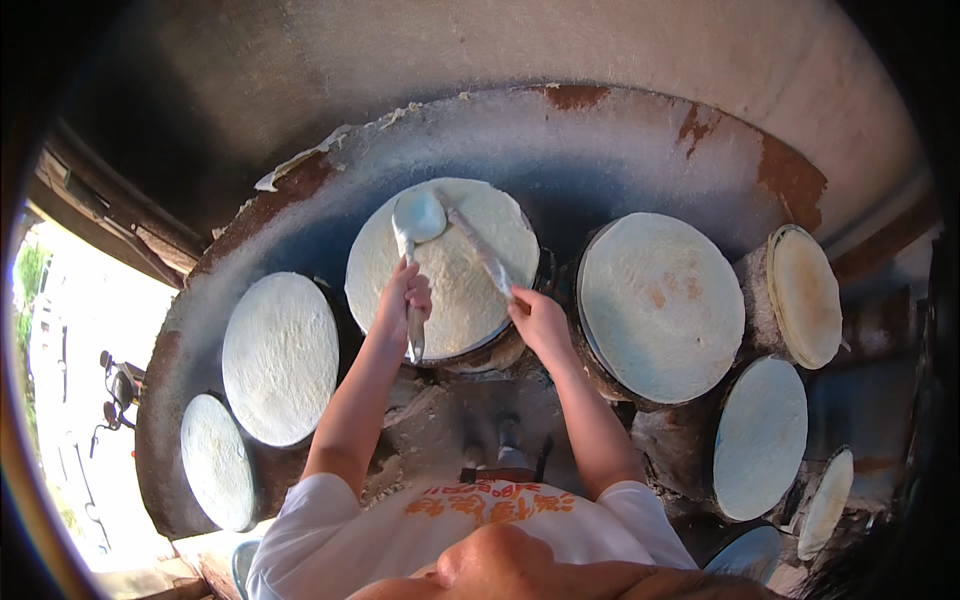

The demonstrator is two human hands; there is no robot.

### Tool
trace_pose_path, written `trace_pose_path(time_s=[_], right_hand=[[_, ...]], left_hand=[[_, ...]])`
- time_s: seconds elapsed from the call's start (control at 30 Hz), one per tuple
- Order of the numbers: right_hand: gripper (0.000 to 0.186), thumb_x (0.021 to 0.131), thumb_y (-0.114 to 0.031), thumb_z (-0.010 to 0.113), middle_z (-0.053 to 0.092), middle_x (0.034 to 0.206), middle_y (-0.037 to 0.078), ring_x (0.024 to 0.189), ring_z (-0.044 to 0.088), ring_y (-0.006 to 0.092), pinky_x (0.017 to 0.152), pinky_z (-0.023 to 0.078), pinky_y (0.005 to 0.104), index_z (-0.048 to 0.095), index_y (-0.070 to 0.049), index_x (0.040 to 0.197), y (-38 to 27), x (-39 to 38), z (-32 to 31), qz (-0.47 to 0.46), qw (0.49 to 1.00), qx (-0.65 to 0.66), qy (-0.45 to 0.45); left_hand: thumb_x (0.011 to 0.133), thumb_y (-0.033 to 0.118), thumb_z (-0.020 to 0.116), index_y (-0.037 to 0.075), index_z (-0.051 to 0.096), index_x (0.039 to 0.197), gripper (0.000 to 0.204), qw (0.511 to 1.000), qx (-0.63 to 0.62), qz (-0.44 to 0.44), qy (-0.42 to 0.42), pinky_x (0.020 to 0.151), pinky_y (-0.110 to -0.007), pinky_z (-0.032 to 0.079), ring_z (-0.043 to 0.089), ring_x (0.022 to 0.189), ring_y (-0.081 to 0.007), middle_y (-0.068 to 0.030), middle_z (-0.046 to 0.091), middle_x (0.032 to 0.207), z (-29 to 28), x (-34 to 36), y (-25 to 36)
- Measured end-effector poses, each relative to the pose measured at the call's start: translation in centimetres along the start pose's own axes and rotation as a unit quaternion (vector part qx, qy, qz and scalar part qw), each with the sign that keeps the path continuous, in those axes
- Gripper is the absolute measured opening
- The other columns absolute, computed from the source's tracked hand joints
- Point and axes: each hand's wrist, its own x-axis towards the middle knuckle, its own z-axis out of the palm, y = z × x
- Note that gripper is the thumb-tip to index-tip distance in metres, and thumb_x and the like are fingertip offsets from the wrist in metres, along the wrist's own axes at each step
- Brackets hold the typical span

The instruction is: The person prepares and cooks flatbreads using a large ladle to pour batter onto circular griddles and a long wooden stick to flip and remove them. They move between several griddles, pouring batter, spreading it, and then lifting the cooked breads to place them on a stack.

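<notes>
My left hand [403,297] is closed round the handle of a ladle [418,216], whose pale, batter-coated bowl is over the far part of a round griddle. A thin layer of creamy white batter [450,295] covers that griddle nearly to its edge. In my right hand [540,322] is the near end of a narrow, batter-smeared stick-like spreader [478,245]. It slants away to the left, its far end close beside the ladle's bowl. Whether ladle or spreader touches the batter I cannot tell.
Several more round griddles bearing pale flatbreads curve around me, including the left flatbread [280,358] and right flatbread [660,308]. At far right, a browned flatbread [806,297] lies on top of others. Behind the griddles runs a flour-dusted, rust-patched counter [600,140].
</notes>
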Motion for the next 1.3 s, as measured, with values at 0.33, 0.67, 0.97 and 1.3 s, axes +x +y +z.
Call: trace_pose_path(time_s=[0.33, 0.67, 0.97, 1.3], right_hand=[[0.029, 0.077, -0.020, 0.067, 0.064, 0.080, 0.016, 0.077, 0.064, 0.0333, 0.069, 0.051, 0.0438, 0.068, -0.015, 0.105, -1.0, -0.7, -0.8, -0.075, 0.990, -0.113, -0.035], [0.025, 0.081, -0.020, 0.061, 0.066, 0.086, 0.016, 0.080, 0.064, 0.0333, 0.070, 0.051, 0.0430, 0.068, -0.014, 0.104, -1.9, -0.3, -0.7, -0.080, 0.981, -0.174, -0.043], [0.029, 0.082, -0.018, 0.063, 0.066, 0.085, 0.016, 0.082, 0.064, 0.0325, 0.072, 0.051, 0.0405, 0.065, -0.012, 0.110, -4.8, -3.5, 2.1, -0.147, 0.988, 0.004, -0.038], [0.033, 0.084, -0.015, 0.063, 0.066, 0.091, 0.016, 0.083, 0.064, 0.0313, 0.071, 0.051, 0.0374, 0.062, -0.007, 0.116, -4.7, -0.7, -1.9, -0.176, 0.982, 0.013, 0.071]], left_hand=[[0.095, 0.020, 0.048, 0.014, 0.042, 0.070, 0.027, 0.992, -0.120, 0.000, -0.023, 0.037, -0.019, 0.029, 0.030, 0.041, -0.0050, 0.0059, 0.030, 0.052, -0.8, -1.9, 2.3], [0.095, 0.024, 0.046, 0.012, 0.035, 0.061, 0.037, 0.962, -0.266, -0.058, -0.022, 0.037, -0.021, 0.033, 0.034, 0.038, -0.0066, 0.0043, 0.033, 0.050, -1.5, -5.0, 1.5], [0.098, 0.020, 0.039, 0.012, 0.036, 0.061, 0.038, 0.917, -0.359, -0.057, -0.164, 0.037, -0.020, 0.035, 0.035, 0.038, -0.0071, 0.0024, 0.033, 0.048, 0.6, -11.4, 1.2], [0.096, 0.020, 0.042, 0.009, 0.035, 0.063, 0.036, 0.909, -0.378, -0.021, -0.175, 0.036, -0.021, 0.039, 0.037, 0.035, -0.0070, 0.0036, 0.034, 0.046, 5.6, -17.4, 0.0]])
